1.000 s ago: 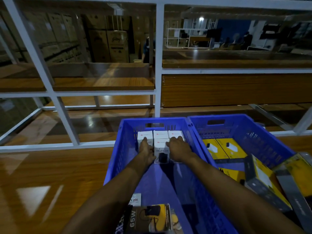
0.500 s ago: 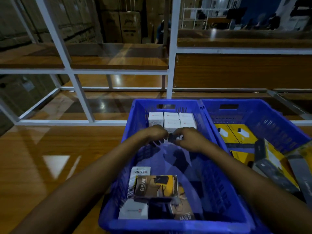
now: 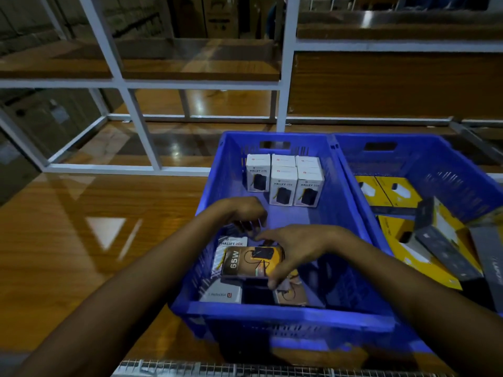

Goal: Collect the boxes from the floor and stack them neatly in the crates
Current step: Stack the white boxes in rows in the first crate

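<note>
Right hand (image 3: 296, 248) curls round the 65W box (image 3: 245, 261) atop loose boxes (image 3: 220, 293) in the blue crate (image 3: 272, 312) — left hand (image 3: 239, 213) loosely curled, empty — white Halley boxes (image 3: 283, 186) upright behind.

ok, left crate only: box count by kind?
White HALLEY 20K boxes standing at far end: 5
White boxes lying flat, near end: 2
Yellow-black 65W boxes: 2, top one in the right hand
Total: 9 visible in the left crate; a dark shape among the flat ones is unclear.
</note>
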The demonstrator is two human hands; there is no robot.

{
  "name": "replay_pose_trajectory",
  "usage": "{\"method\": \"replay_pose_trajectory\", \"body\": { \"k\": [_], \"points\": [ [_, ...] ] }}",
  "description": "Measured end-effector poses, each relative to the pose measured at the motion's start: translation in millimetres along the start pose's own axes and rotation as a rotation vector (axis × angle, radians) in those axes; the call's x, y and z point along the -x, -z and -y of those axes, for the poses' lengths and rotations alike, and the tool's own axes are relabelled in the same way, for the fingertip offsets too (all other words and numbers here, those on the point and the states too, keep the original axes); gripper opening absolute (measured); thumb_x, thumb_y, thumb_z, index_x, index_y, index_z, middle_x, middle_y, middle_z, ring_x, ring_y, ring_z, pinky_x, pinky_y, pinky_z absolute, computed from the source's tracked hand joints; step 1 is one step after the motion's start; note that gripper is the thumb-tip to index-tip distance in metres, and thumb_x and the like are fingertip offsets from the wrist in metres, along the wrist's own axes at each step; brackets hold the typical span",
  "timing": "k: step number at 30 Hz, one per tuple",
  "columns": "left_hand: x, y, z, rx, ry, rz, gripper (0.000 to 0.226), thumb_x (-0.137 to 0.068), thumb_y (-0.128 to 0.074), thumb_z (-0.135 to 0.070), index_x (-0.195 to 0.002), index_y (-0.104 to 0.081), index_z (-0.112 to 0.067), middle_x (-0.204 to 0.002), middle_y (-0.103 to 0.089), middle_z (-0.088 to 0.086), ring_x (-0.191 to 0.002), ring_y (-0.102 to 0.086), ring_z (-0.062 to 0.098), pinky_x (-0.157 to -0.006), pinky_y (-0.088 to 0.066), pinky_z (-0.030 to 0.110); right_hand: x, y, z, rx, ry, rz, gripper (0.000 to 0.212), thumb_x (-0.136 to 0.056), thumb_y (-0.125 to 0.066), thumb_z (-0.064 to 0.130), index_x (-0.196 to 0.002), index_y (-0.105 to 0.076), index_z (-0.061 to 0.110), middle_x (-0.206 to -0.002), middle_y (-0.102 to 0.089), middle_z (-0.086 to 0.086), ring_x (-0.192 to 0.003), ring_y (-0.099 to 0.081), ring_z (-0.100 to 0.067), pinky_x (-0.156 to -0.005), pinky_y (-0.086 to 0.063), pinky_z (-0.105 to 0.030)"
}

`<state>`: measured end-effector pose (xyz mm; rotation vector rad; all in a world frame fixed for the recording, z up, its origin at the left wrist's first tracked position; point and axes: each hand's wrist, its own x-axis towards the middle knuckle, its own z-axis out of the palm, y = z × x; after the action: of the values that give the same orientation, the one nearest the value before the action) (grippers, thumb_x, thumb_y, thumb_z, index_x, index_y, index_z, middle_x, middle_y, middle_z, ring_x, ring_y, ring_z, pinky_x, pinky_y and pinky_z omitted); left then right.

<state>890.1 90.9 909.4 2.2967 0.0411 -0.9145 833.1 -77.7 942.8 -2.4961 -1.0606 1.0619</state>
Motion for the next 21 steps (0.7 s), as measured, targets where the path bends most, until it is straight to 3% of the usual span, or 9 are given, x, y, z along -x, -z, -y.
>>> {"method": "replay_pose_trajectory", "body": {
  "k": [3,6,9,11,13,15,18,21],
  "points": [
    [-3,-1,1,0.009,0.008,0.01,0.029,-0.094,-0.05,-0.017,-0.112,-0.065,-0.001,-0.097,-0.074,0.017,-0.074,-0.068,0.027,-0.08,-0.056,0.04,-9,-13,1,0.09,0.022,-0.027,0.095,-0.075,-0.081,0.05,-0.149,-0.03,0.023,-0.136,-0.05,0.005,-0.111,-0.052,-0.014,-0.086,-0.039,-0.024],
    [-1,1,-3,0.042,-0.003,0.007,0.029,-0.096,-0.048,-0.018,-0.113,-0.065,-0.001,-0.095,-0.074,0.016,-0.071,-0.068,0.026,-0.074,-0.055,0.036,-11,-13,-3,0.021,0.047,-0.081,0.07,-0.08,-0.079,0.034,-0.139,-0.043,0.022,-0.105,-0.059,0.006,-0.09,-0.059,-0.019,-0.074,-0.046,-0.031],
    [3,9,-9,0.081,-0.017,-0.044,0.027,-0.095,-0.05,-0.02,-0.109,-0.068,-0.005,-0.081,-0.07,0.006,-0.062,-0.061,0.019,-0.063,-0.047,0.025,-7,-2,-12,-0.039,0.054,-0.189,0.056,-0.08,-0.078,0.031,-0.128,-0.05,0.027,-0.104,-0.06,0.007,-0.086,-0.057,-0.016,-0.07,-0.044,-0.027],
    [4,19,-11,0.167,-0.048,-0.087,0.026,-0.092,-0.052,-0.023,-0.102,-0.071,-0.009,-0.083,-0.07,0.006,-0.065,-0.057,0.02,-0.06,-0.042,0.024,-5,8,-20,-0.117,0.065,-0.278,0.042,-0.079,-0.078,0.032,-0.111,-0.052,0.034,-0.095,-0.056,0.011,-0.079,-0.054,-0.01,-0.066,-0.04,-0.026],
    [3,32,-13,0.39,-0.098,-0.111,0.022,-0.091,-0.055,-0.021,-0.097,-0.071,-0.007,-0.088,-0.071,0.011,-0.07,-0.06,0.023,-0.063,-0.047,0.028,-1,20,-30,-0.222,0.044,-0.354,0.041,-0.08,-0.078,0.03,-0.11,-0.052,0.033,-0.096,-0.056,0.011,-0.08,-0.056,-0.01,-0.068,-0.043,-0.026],
    [4,41,-19,0.654,-0.172,-0.156,0.015,-0.091,-0.056,-0.016,-0.092,-0.069,-0.008,-0.089,-0.07,0.013,-0.072,-0.063,0.024,-0.067,-0.05,0.032,1,29,-41,-0.328,0.005,-0.448,0.047,-0.079,-0.079,0.029,-0.119,-0.055,0.024,-0.104,-0.061,0.004,-0.087,-0.062,-0.02,-0.071,-0.05,-0.033],
    [-3,49,-33,0.913,-0.263,-0.422,0.019,-0.093,-0.054,-0.024,-0.1,-0.066,-0.012,-0.09,-0.071,0.014,-0.066,-0.062,0.023,-0.065,-0.044,0.032,1,42,-55,-0.514,0.017,-0.594,0.045,-0.076,-0.076,0.024,-0.117,-0.06,0.013,-0.104,-0.065,-0.014,-0.085,-0.064,-0.031,-0.071,-0.054,-0.046],
    [-14,52,-50,1.077,-0.307,-0.666,0.025,-0.096,-0.05,-0.035,-0.092,-0.061,-0.013,-0.079,-0.068,0.012,-0.056,-0.061,0.021,-0.056,-0.042,0.028,-3,55,-58,-0.686,0.016,-0.769,0.039,-0.072,-0.069,0.029,-0.107,-0.062,0.014,-0.091,-0.062,-0.005,-0.075,-0.06,-0.015,-0.058,-0.051,-0.028]
  ]
}}
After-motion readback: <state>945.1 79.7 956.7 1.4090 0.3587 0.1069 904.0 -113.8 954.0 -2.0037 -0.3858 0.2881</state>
